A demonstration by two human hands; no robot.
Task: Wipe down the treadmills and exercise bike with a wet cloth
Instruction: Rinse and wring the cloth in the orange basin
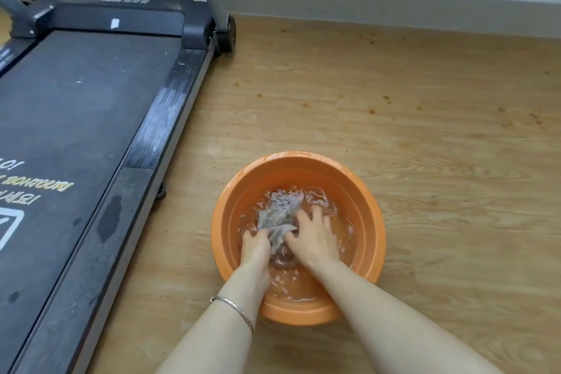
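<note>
I see the grey cloth point(280, 215) under water in the orange basin point(373, 222). Its long axis points away from my hands, and the far end is fanned out beyond the fingertips. My left hand point(256, 244) grips the near end with curled fingers. My right hand point(314, 237), fingers spread, presses on the cloth's right side. The treadmill point(76, 115) lies left of the left hand. Wooden floor point(394, 100) extends rightward and ahead.
</note>
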